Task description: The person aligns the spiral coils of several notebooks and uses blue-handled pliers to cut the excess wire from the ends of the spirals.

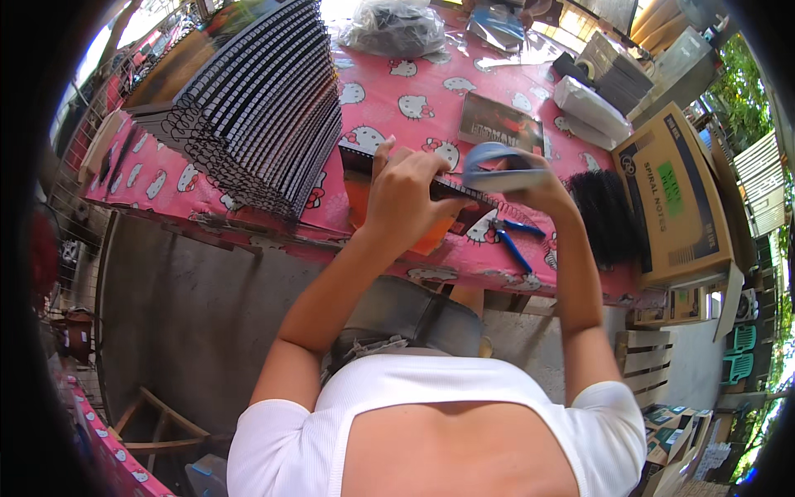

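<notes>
My left hand point(410, 186) is closed around a notebook point(360, 186) with a dark edge and an orange cover, standing on the table's near side. Its fingers go over the top and the thumb presses the near face. A thin black wire coil point(494, 201) runs along the notebook's right end. Just above that end, my right hand point(534, 184) grips a round blue-grey object point(489, 166), too smeared by motion to name. Blue-handled pliers point(515, 240) lie with their handles apart, below the right hand. To the right is a bundle of black spiral coils point(609, 217).
A tall fanned stack of spiral notebooks point(257, 108) stands at left on the pink patterned table point(377, 91). Behind my hands lies a dark-covered booklet point(501, 123). A cardboard box point(675, 199) and a white wrapped package point(590, 112) stand at right; a plastic-wrapped bundle point(392, 29) sits at the back.
</notes>
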Demonstrator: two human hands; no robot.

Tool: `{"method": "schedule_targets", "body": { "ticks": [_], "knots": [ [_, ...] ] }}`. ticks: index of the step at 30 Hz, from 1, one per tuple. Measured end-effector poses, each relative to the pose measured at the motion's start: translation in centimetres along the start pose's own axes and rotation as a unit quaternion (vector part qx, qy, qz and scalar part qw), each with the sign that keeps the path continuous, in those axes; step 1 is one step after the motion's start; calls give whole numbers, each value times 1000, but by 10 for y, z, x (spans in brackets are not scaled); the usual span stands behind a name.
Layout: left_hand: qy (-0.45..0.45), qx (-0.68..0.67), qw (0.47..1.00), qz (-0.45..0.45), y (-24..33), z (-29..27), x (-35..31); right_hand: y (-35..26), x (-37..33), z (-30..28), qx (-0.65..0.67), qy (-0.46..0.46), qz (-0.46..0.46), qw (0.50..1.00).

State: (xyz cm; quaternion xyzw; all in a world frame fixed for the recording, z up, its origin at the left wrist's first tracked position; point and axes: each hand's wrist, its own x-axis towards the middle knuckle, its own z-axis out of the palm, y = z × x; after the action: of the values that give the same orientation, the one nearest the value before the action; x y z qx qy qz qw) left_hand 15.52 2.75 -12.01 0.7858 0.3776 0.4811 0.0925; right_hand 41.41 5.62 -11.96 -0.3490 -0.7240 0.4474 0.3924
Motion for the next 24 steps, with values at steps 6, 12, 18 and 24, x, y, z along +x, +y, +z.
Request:
{"method": "schedule_targets", "body": {
  "ticks": [6,12,18,24],
  "knots": [
    [-10,134,990,-52,-3,-30,2,-24,15,29,-172,32,18,984],
    [-7,176,980,-93,-14,-41,-4,-25,37,46,13,48,55,997],
    [114,58,988,-86,-42,-49,-17,-27,46,68,71,71,3,995],
    [108,-123,980,-117,-64,-45,-25,-29,68,72,-3,-3,7,1000]
  ]
}}
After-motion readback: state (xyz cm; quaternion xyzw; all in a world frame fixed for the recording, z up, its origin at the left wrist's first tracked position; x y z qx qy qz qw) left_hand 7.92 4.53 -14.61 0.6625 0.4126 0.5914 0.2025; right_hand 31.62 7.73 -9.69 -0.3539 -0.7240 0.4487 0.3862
